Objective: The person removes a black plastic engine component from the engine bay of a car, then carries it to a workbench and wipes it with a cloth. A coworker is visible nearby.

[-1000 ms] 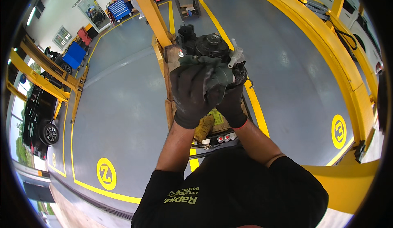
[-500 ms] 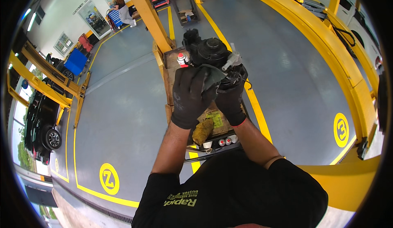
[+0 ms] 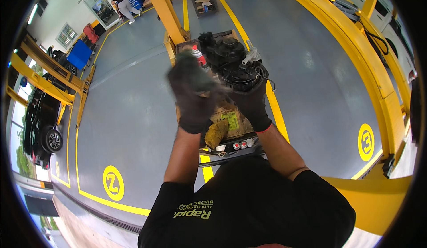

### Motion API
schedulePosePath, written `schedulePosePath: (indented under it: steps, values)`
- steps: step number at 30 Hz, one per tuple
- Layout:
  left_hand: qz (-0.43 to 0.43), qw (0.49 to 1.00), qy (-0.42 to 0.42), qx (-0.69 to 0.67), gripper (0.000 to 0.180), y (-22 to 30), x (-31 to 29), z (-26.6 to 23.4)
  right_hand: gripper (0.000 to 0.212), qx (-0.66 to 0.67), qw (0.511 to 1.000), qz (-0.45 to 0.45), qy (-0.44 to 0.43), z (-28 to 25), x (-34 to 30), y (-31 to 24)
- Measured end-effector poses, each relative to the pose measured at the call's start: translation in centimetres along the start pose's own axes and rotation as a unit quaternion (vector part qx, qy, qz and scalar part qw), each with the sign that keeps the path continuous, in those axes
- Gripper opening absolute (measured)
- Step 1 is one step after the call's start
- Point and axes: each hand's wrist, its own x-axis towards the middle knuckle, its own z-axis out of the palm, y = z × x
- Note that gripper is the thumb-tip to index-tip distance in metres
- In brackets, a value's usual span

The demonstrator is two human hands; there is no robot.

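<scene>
My right hand [image 3: 251,105], in a black glove, grips the underside of a bulky black car part [image 3: 229,61]. The part has round sections, a thin wire on its right side and a pale translucent fitting [image 3: 251,56] on top. To its left, my gloved left hand [image 3: 195,101] is smeared by motion, with a dark grey-green cloth [image 3: 189,70] in it. The cloth is apart from the part's upper body; how the left fingers lie cannot be made out. Behind the cloth stands a red and white spray can [image 3: 200,57], partly hidden.
Beneath my hands is a cart with a worn brown top [image 3: 235,131], bearing a crumpled yellow cloth [image 3: 216,133]. Red-topped cans [image 3: 240,145] sit at its near edge. A yellow lift post [image 3: 165,14] rises beyond; another person [image 3: 126,5] is at the far left.
My left hand has swung left, away from the car part, carrying the cloth and uncovering the part's left front. The right hand keeps its hold. The far person has shifted slightly.
</scene>
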Motion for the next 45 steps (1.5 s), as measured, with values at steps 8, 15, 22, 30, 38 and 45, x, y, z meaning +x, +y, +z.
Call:
schedulePosePath:
  steps: [8, 15, 22, 30, 38, 45]
  values:
    - [-0.217, 0.960, -0.078, -0.158, 0.043, 1.2, 0.0, 2.4, 0.094, 0.005, 0.999, 0.019, -0.030, 0.6, 0.7, 0.1]
    - [-0.180, 0.955, -0.045, -0.232, 0.036, -1.5, 1.4, 1.3, 0.079, 0.041, 0.985, 0.160, -0.044, -0.8, 1.2, 2.2]
    - [-0.286, 0.941, -0.018, -0.178, 0.035, -0.6, -5.9, 2.9, 0.068, 0.291, 0.910, 0.284, -0.078, -1.9, 2.8, -0.8]
    - [-0.392, 0.847, -0.079, -0.351, 0.025, -3.2, -4.0, 6.9, 0.062, 0.351, 0.886, 0.292, -0.084, -1.7, 2.3, 1.6]
    - [-0.456, 0.699, -0.028, -0.550, 0.027, -4.2, -2.7, 5.9, 0.056, 0.439, 0.856, 0.245, -0.121, -2.9, 2.0, 1.4]
    - [-0.065, 0.996, -0.067, 0.006, 0.033, -2.3, -2.9, 4.8, 0.046, 0.471, 0.817, 0.318, -0.097, -2.3, 1.7, 1.0]
